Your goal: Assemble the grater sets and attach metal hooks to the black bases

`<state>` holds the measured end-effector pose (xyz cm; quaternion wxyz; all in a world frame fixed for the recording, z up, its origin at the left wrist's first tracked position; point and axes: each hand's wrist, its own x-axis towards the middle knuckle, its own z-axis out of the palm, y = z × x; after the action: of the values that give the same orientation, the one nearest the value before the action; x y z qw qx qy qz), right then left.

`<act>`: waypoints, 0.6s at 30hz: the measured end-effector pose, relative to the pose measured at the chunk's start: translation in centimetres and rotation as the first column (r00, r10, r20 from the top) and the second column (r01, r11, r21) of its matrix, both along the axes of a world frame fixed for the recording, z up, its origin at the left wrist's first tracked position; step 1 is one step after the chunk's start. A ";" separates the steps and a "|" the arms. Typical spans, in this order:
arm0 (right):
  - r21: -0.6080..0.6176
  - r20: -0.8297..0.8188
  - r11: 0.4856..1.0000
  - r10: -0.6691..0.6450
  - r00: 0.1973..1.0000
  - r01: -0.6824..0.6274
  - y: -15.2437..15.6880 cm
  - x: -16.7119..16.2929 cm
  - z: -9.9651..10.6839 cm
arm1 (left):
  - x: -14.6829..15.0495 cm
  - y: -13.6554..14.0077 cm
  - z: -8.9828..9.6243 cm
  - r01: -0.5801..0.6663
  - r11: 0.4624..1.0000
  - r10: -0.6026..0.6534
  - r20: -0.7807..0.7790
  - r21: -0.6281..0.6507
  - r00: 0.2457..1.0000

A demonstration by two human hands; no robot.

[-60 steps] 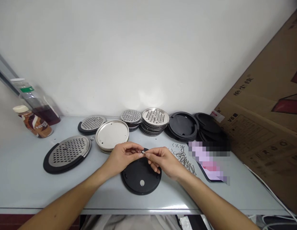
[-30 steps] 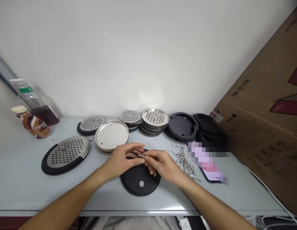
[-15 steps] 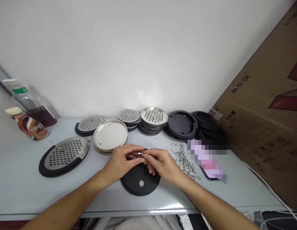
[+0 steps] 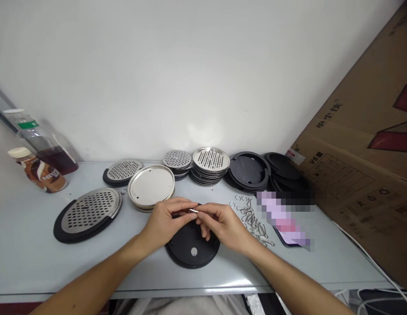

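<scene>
Above a round black disc [image 4: 194, 252] with a light round spot, my two hands meet fingertip to fingertip. My left hand [image 4: 172, 216] pinches one end of a small shiny metal piece [image 4: 193, 211], and my right hand [image 4: 218, 221] pinches it from the other side. Whether the piece is a ring or a clip is too small to tell, as fingers cover most of it. Just right of my right hand lie thin metal rings [image 4: 232, 204] and a loose heap of wire clips [image 4: 254, 221]. The disc's back part is hidden under my hands.
Behind my left hand is a stack of silver lids [image 4: 151, 186]. Grater plates in black holders [image 4: 88, 214] lie left; stacked grater plates [image 4: 211, 162] and black round trays [image 4: 249, 170] stand at the wall. Bottles [image 4: 42, 175], a cardboard box [image 4: 348, 175] and a blurred purple object [image 4: 285, 218] flank them.
Both hands stay in almost the same place. The small metal piece has turned slightly between the fingertips. Nothing else has visibly moved.
</scene>
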<state>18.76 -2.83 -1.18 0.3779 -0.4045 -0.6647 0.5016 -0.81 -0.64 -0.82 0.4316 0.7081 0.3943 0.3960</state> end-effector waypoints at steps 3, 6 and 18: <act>0.192 0.114 0.980 -0.071 0.991 0.048 -0.2 0.0 0.3 | -0.1 0.1 0.0 0.022 0.997 -0.016 0.081 -0.076 0.997; 0.399 0.153 0.911 -0.183 0.971 0.109 -0.4 -0.1 0.4 | -0.2 0.4 0.2 0.112 0.964 -0.065 0.194 -0.242 0.979; 0.053 -0.240 0.989 -0.120 0.963 0.136 -0.1 -0.5 0.2 | -0.6 0.6 0.7 0.340 0.732 -0.021 0.479 -0.590 0.877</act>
<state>18.26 -2.97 -1.00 0.4998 -0.3706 -0.6043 0.4976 -1.38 -0.06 -0.15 0.7677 0.4371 0.3267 0.3360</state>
